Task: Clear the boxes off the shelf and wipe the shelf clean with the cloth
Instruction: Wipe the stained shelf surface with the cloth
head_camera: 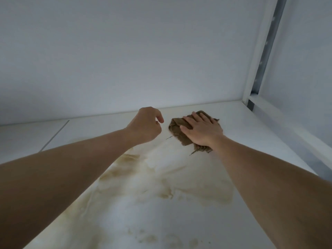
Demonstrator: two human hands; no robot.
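Under the right hand (202, 131), flat and pressing with straight fingers: the brown cloth (179, 131), lying on the white shelf (233, 123) near the back wall. Just left of it, the left hand (145, 125), hovering with fingers loosely curled, holding nothing, clear of the cloth.

Wiping stage, by the look of it; no boxes in sight on the shelf. Best done by keeping the palm flat and the pressure even, then drawing the cloth back from the wall toward the body, across the yellowish stains (152, 186) spread between the two forearms. Overlapping strokes advisable, with a fresh fold turned under once the cloth soils. Worth minding the frayed threads trailing from the near edge of the cloth, and the corner by the metal upright (265, 51) beyond the right hand.

Count: one cloth, one shelf, two hands, zero boxes visible, one broad stained patch plus a few smaller blotches nearest the body.
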